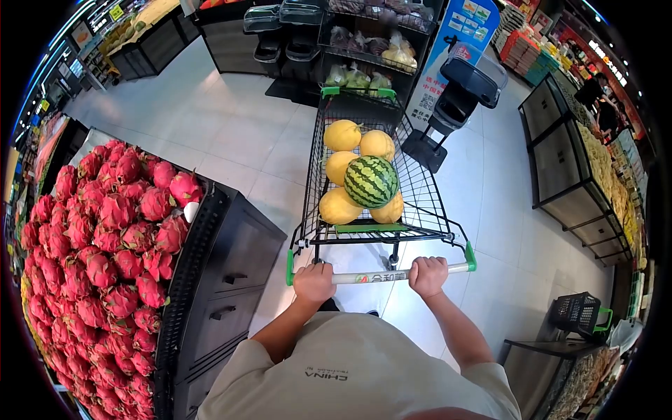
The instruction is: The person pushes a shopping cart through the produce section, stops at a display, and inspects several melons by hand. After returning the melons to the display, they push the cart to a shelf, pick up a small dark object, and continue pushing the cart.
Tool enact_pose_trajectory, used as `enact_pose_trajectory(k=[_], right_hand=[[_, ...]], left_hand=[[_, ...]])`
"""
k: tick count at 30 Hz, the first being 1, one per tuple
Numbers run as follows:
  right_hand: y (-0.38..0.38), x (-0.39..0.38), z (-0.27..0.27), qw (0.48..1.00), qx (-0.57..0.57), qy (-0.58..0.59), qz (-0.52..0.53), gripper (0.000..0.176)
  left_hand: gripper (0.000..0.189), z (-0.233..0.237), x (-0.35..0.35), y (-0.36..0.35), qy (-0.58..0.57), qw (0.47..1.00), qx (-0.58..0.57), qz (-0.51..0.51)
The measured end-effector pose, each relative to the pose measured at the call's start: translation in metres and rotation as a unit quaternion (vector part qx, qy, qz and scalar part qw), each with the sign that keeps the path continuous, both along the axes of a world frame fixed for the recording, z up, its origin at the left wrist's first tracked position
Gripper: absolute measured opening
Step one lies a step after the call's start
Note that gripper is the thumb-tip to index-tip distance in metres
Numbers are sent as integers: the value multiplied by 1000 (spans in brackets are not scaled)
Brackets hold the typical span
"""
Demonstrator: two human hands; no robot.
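Beige shirt, left grip and right grip around cart handle, watermelon beyond

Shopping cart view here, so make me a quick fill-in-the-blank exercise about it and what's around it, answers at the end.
1. The left hand and the right hand both grip the shopping cart by its ____.
2. The striped green fruit lying among the yellow melons is a ____.
3. The display stand left of the cart is heaped with pink ____.
4. The black basket at lower right has trim coloured ____.

Missing words: handlebar; watermelon; dragon fruit; green.
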State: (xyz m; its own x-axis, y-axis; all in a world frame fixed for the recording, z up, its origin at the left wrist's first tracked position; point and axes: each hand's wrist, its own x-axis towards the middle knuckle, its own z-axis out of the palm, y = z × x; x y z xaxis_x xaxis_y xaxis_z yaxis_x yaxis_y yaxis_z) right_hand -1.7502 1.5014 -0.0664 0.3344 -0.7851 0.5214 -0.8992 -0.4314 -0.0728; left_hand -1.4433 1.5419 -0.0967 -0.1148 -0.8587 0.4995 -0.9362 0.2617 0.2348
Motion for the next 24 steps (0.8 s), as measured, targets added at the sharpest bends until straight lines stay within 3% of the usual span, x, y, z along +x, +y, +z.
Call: enact_pose_trajectory(k=[18, 24], right_hand=[[-209, 66, 0, 997, -20, 17, 75, 16], [-270, 107, -5, 996, -43, -15, 74, 14]], left_hand=[[22, 12, 40, -109, -8, 997, 48, 63], [24, 9, 69, -153, -46, 996, 6, 80]])
